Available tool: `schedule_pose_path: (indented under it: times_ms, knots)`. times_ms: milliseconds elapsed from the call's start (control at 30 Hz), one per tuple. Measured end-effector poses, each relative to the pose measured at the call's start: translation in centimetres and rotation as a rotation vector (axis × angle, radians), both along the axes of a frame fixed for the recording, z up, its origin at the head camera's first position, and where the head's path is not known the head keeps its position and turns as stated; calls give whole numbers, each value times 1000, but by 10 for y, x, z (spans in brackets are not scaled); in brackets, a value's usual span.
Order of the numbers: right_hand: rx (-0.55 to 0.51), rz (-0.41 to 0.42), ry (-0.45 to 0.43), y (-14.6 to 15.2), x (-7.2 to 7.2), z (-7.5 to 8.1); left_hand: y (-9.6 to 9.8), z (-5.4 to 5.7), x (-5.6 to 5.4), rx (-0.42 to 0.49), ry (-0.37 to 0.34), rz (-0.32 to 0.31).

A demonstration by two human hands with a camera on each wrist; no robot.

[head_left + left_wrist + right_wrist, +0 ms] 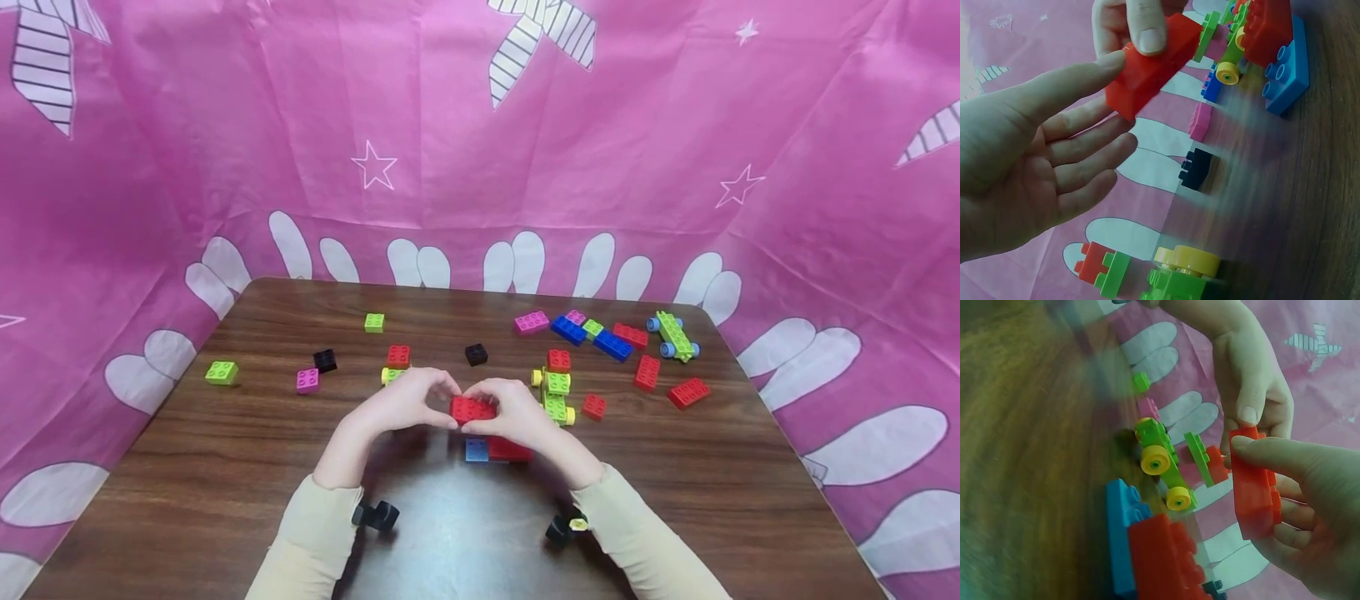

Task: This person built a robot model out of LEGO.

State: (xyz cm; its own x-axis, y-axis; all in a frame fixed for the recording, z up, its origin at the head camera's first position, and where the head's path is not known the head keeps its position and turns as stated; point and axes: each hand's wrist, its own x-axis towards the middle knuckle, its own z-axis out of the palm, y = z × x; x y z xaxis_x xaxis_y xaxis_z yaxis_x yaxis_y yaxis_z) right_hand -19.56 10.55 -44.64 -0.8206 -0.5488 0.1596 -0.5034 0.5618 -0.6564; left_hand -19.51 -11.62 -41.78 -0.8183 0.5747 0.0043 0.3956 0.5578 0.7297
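On a wooden tabletop [187, 508], a lime brick [221, 372] lies well left of both grips; a pink brick [307, 381] and a black brick [325, 360] lie nearer. The left grip [405, 403] pinches one end of a red brick [471, 409], held between the hands; the right grip [519, 410] pinches its other end. Just right of the right grip stands a lime piece with yellow wheels [556, 407]; farther right, a lime piece with blue wheels [674, 336].
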Motion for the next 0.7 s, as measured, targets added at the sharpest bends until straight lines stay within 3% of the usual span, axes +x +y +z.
schedule_pose_path:
  times_ms: [233,500,700]
  knots:
    - [47,12,-5,-3,8,-5,3,-2,2,-43,-35,-35]
    - [49,11,-1,-5,12,-14,6,-5,1,-87,-102,-39]
    - [60,44,30,-5,14,-20,8,-11,0,-143,-111,-44]
